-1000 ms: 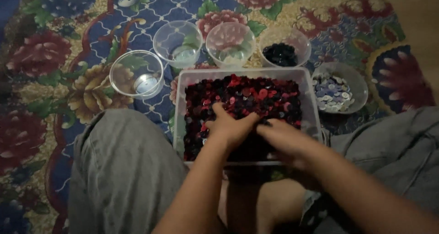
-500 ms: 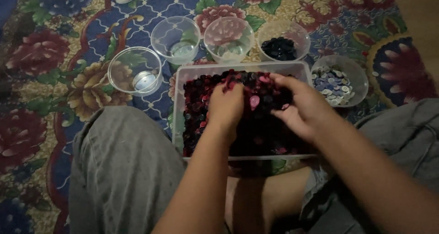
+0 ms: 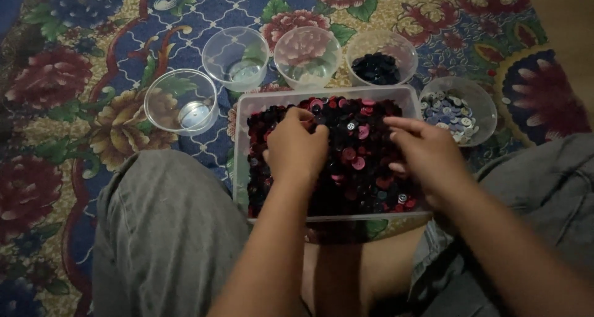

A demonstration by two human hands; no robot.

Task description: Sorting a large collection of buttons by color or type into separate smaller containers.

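- A floral carpet (image 3: 74, 94) in dark blue, red and yellow covers the floor and carries everything in view.
- The person's legs in grey shorts (image 3: 161, 230) frame the lower picture, knees spread to either side of the work.
- A clear rectangular tub (image 3: 244, 106) sits on the carpet between the knees, filled with a dense heap of red, pink and black buttons (image 3: 359, 162).
- The left hand (image 3: 296, 148) lies palm down on the left half of the heap, fingers curled into the buttons; its grip is loosely closed, and whether it has hold of any button I cannot tell.
- The right hand (image 3: 427, 153) rests at the tub's right side, fingers stretched leftward over the buttons, grip mostly open; nothing shows between the fingers.
- Five round clear bowls curve around the tub's far side, near it but apart from both hands.
- The left bowl (image 3: 180, 101) and the next bowl (image 3: 235, 58) look empty.
- The middle bowl (image 3: 307, 56) also looks empty.
- The dark-button bowl (image 3: 381, 58) holds black buttons.
- The pale-button bowl (image 3: 458, 109), just right of the tub, holds white and grey ones.
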